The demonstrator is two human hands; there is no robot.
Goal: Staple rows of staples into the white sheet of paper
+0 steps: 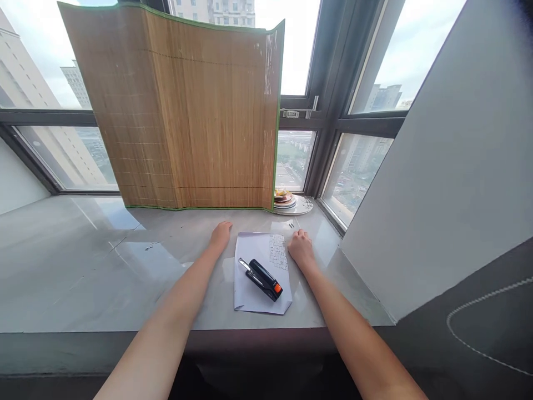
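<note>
A black stapler (261, 280) with an orange end lies spread apart, its metal part swung out, on white paper sheets (250, 303). Handwritten lines fill the paper's upper right corner. To the left of the paper, my left hand (220, 235) rests on the grey stone windowsill (166, 305) with its fingers curled in. Beside the paper's right edge, my right hand (301, 247) sits in a loose fist. Neither hand touches the stapler, and I see nothing held in either. Just beyond my right hand are small dark slivers (291, 225), too small to name.
A bamboo mat (208, 122) with green edging stands upright against the window. Stacked plates (300, 206) stand at its right foot. Dark window frames (328, 100) border the sill, and a white wall (441, 166) slants along the right side. A pale cord (453, 333) hangs at far right.
</note>
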